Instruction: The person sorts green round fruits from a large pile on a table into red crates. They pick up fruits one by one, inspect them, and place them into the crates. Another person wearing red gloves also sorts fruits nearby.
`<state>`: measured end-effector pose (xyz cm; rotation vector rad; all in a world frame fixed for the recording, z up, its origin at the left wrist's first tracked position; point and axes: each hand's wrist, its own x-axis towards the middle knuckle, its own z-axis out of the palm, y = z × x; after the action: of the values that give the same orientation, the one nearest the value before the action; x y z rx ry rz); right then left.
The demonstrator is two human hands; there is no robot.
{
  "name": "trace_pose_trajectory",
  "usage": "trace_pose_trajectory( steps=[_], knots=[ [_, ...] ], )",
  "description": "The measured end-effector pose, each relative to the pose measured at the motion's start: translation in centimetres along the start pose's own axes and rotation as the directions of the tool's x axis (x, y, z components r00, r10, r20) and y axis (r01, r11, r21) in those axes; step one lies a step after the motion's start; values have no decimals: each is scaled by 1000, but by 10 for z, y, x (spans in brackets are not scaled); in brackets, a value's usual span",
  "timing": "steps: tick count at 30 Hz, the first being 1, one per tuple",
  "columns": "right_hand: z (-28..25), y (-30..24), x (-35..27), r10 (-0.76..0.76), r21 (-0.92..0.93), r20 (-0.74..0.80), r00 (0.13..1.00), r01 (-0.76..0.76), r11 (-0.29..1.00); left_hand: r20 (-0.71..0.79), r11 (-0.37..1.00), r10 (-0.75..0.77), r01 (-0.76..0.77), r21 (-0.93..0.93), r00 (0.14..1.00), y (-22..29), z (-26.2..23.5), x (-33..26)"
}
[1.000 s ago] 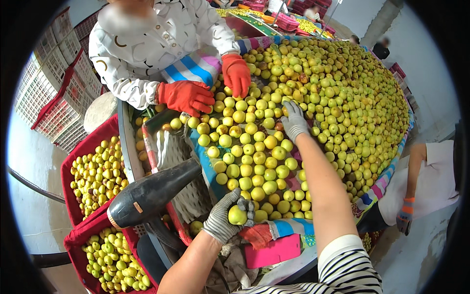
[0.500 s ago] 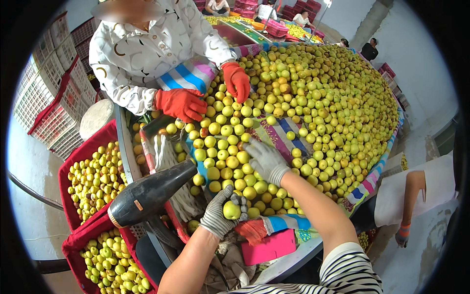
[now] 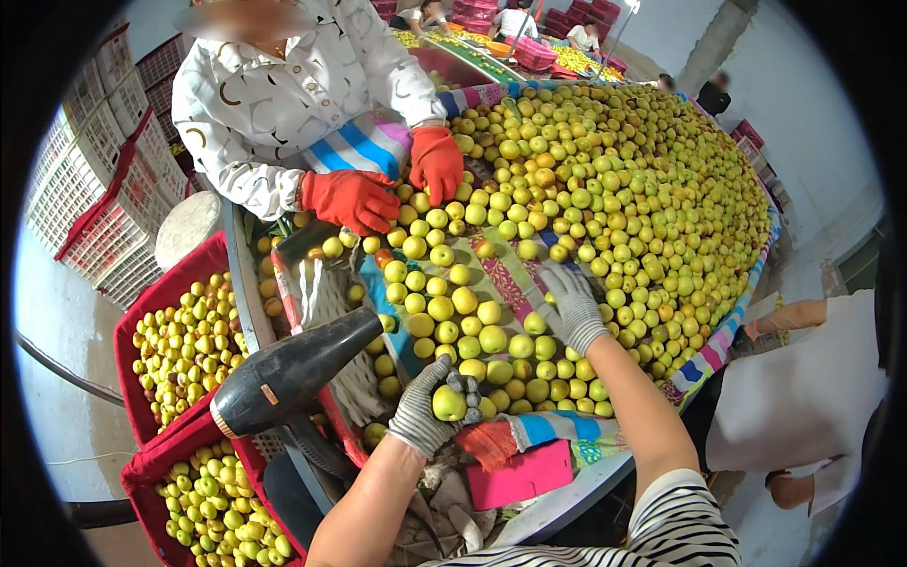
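Observation:
My left hand (image 3: 420, 408), in a grey striped glove, is closed round a yellow-green jujube (image 3: 449, 403) at the table's near edge. My right hand (image 3: 571, 307), gloved the same way, lies open with fingers stretched over the jujubes at the edge of a large heap (image 3: 652, 189). Loose jujubes (image 3: 465, 300) lie between my hands on a patterned cloth (image 3: 503, 272), part of which shows bare. Across from me, a person's red-gloved hands, one (image 3: 350, 200) flat and the other (image 3: 436, 163) farther right, rest by the fruit.
A black blower-like nozzle (image 3: 293, 370) juts over the table's left side, beside white strips (image 3: 331, 293). Red-lined crates (image 3: 170, 269) of jujubes stand at the left, stacked white crates (image 3: 104, 180) behind. A pink flat object (image 3: 520, 475) lies near me. Another person (image 3: 794, 378) stands at right.
My right hand has moved right, and jujubes have shifted, baring more cloth. The left hand keeps its jujube. The other person's farther red glove has drawn back left.

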<state>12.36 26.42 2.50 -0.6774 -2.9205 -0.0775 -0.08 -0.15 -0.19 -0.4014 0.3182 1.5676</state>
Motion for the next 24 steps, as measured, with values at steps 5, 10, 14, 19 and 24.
trace_pose_trajectory(
  steps=[5,10,14,19,24],
  knots=[
    [10,-18,-1,-68,-116,49,996,74,990,-17,1000,-24,24,-19,1000,2,3,-4],
    [22,-33,2,-174,82,19,984,172,982,70,993,105,-100,-65,992,7,1,-2],
    [19,-65,-26,-280,40,127,951,278,960,-23,971,188,-189,-144,982,12,2,-2],
    [-13,-48,-45,-341,318,188,921,272,908,41,939,286,-272,-210,957,18,3,-6],
    [-60,13,-52,-146,26,195,970,144,989,67,946,249,-227,-233,966,17,0,-10]
  ],
)
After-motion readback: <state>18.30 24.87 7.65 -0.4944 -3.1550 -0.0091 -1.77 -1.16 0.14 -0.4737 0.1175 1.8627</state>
